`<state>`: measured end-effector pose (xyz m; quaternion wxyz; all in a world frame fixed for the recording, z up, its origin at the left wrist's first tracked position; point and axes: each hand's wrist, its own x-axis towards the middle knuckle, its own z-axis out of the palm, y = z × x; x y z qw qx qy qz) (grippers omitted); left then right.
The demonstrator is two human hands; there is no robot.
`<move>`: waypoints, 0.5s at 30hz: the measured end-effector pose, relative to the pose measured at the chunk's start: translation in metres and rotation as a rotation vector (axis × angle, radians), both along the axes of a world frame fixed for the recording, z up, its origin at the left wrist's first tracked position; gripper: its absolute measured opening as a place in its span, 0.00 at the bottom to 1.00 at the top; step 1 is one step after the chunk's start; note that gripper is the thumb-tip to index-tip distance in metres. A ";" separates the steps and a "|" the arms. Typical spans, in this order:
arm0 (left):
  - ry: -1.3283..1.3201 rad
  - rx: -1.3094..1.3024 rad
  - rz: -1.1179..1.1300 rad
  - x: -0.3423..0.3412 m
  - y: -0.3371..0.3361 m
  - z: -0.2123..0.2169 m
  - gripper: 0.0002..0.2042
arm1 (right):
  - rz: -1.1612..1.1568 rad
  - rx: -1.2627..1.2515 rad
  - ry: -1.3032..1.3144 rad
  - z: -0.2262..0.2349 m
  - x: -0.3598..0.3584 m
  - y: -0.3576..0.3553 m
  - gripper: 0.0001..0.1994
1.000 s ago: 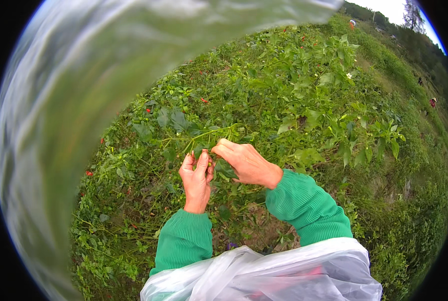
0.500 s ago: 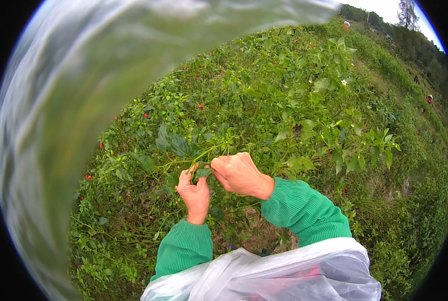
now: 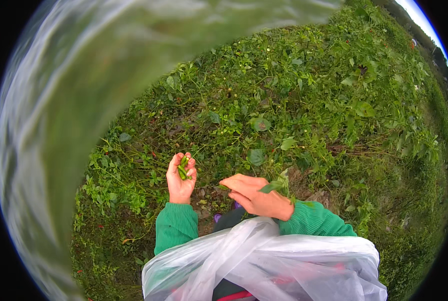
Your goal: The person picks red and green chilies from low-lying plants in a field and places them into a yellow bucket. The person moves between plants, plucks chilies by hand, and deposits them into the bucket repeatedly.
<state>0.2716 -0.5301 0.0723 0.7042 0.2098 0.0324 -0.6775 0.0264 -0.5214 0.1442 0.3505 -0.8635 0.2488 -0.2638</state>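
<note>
Change since the earlier frame: the two hands, which had been together at one stalk among the leaves, had come apart and drawn lower, toward the person's body; the leafy stalk they had pinched was no longer between them.
Left hand [image 3: 180, 179]: it was raised palm up above its green sleeve [image 3: 175, 226], fingers curled in a loose grip around a few small green peppers [image 3: 183, 168].
Peppers: they lay in the cupped left palm, near the lower middle of the field view, well above the bag.
Right hand [image 3: 254, 195]: it lay flat-fingered, pointing left, just above the bag's mouth; a green leaf [image 3: 275, 185] lay across its back. Whether its grip held anything could not be told, since the palm faced down.
Plastic bag [image 3: 284, 266]: clear and crumpled, it filled the lower edge of the view, its rim just under the right wrist.
Ground: low pepper plants [image 3: 304, 100] covered the field to the far and right edges; a patch of bare soil [image 3: 304, 180] showed just right of the right hand.
Left edge: a wide blurred grey-green sheet [image 3: 73, 125] hid the whole left side and top left corner.
Open room: a gap of weeds and soil lay between the two hands, which were apart, not touching.
</note>
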 end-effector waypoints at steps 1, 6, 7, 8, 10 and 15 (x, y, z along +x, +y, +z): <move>-0.004 0.032 0.023 0.008 0.015 -0.011 0.10 | 0.011 0.017 0.069 -0.041 0.008 0.014 0.16; -0.021 0.112 0.079 0.028 0.061 -0.050 0.10 | 0.259 0.401 1.116 -0.198 -0.037 0.043 0.16; -0.025 0.122 0.070 0.031 0.068 -0.055 0.08 | 0.238 0.334 0.977 -0.214 -0.051 0.050 0.16; -0.069 0.168 0.064 0.034 0.075 -0.060 0.07 | 0.213 0.266 0.882 -0.225 -0.064 0.056 0.17; -0.152 0.252 0.044 0.036 0.085 -0.070 0.08 | 0.178 0.343 0.831 -0.241 -0.076 0.059 0.18; -0.251 0.373 -0.087 0.030 0.104 -0.086 0.07 | 0.106 0.611 0.951 -0.265 -0.097 0.046 0.17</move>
